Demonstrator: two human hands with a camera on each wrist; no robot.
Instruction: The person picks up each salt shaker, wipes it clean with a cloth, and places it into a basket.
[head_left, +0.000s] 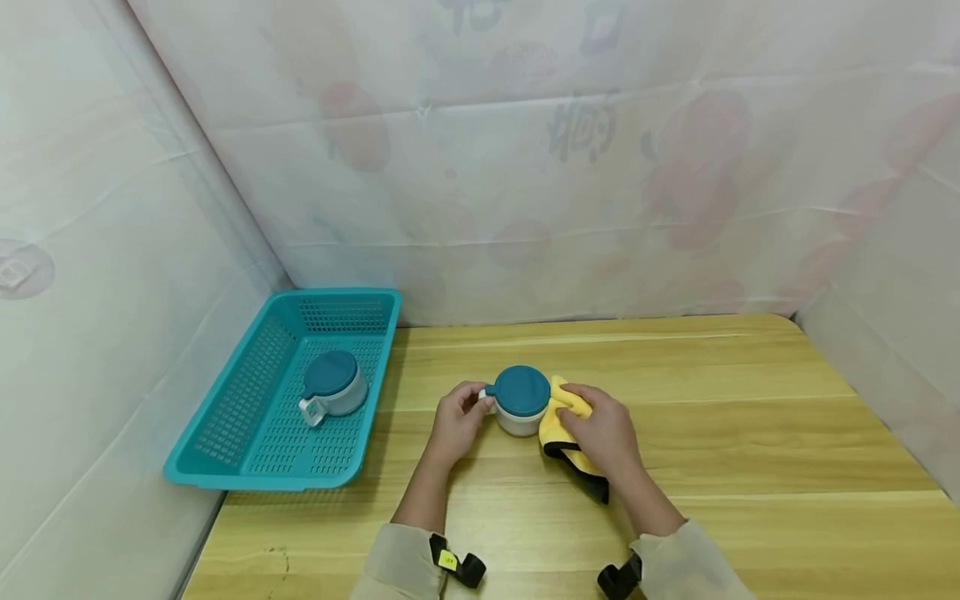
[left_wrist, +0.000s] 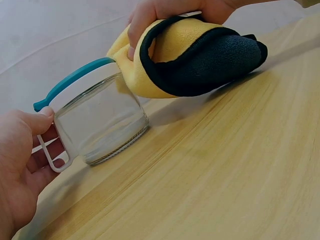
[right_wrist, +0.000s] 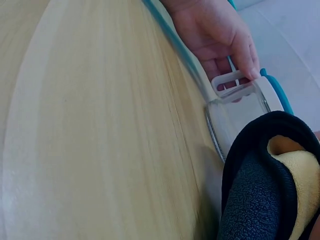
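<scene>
A clear glass jar (left_wrist: 105,120) with a blue lid (head_left: 522,391) and a white handle stands on the table near its middle. My left hand (head_left: 456,423) holds the handle (left_wrist: 51,154) at the jar's left, thumb on top and fingers behind it. In my right hand (head_left: 604,429) is a bunched yellow cloth (head_left: 553,428) with black edging and a dark underside. The cloth touches the jar's right side near the lid, as the left wrist view shows. Seen from the right wrist, the cloth (right_wrist: 260,185) hides part of the jar.
A turquoise plastic basket (head_left: 258,482) with slotted walls stands at the table's left. Inside it sits a second jar (head_left: 341,398) with a blue lid, its handle towards the front. Pale fabric walls (head_left: 480,208) rise behind and beside the wooden table (head_left: 750,433).
</scene>
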